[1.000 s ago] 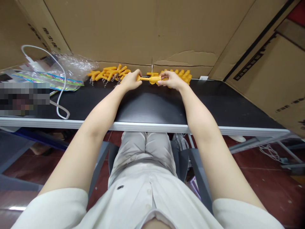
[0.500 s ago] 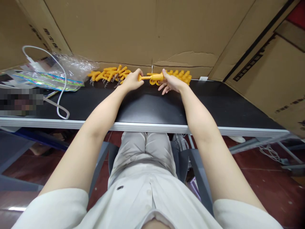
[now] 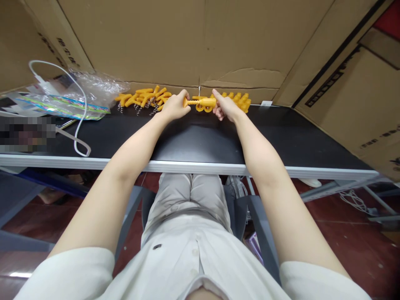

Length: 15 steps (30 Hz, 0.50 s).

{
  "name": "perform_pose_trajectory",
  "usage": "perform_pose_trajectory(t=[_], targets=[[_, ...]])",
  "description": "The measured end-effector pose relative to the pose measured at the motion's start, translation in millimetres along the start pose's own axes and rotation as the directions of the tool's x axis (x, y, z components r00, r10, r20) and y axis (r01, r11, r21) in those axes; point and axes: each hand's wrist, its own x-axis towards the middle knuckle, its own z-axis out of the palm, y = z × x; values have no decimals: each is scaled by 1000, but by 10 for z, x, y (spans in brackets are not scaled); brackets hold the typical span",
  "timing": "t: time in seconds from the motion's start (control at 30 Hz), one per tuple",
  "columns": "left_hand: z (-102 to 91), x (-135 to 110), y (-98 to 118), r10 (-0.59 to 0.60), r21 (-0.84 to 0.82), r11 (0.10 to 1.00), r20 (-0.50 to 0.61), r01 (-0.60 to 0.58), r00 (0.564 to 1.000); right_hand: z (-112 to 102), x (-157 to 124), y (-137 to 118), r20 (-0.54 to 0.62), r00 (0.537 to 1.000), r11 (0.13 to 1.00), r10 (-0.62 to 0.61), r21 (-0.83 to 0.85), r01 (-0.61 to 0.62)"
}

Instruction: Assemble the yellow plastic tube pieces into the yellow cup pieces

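Note:
My left hand (image 3: 177,106) is closed around one end of a yellow piece with a twisted shaft (image 3: 193,102), perhaps a corkscrew; its handle is hidden in my fingers. That shaft runs rightward into a yellow cylindrical sleeve (image 3: 206,101). At the sleeve's right end is my right hand (image 3: 226,106), thumb up and fingers curled in against it. Several yellow corkscrews (image 3: 145,96) with bare metal spirals lie in a heap left of my left hand. Yellow knobbed parts (image 3: 239,100) stand in rows behind my right hand, partly hidden by it.
Cardboard walls (image 3: 203,46) rise behind and at the right of the black tabletop (image 3: 200,141). At the left lie clear plastic bags (image 3: 93,85) and a white cable (image 3: 85,108). A small white piece (image 3: 266,103) sits at the back edge.
My right hand's fingers were spread and have curled in toward the sleeve's end. The twisted piece and sleeve have shifted slightly right; my left hand keeps its hold.

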Motion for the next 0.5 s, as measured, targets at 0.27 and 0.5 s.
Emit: perform_pose_trajectory(t=[0.27,0.5], targets=[[0,53,-107,-10,-16,1000,3,10,1000,-54,-128,-190,67,979,981,194,-20,-193],[-42,73,-158,-55,-63,996,6,55,998,-65,-127,-119,72,997,994,1,109,-8]])
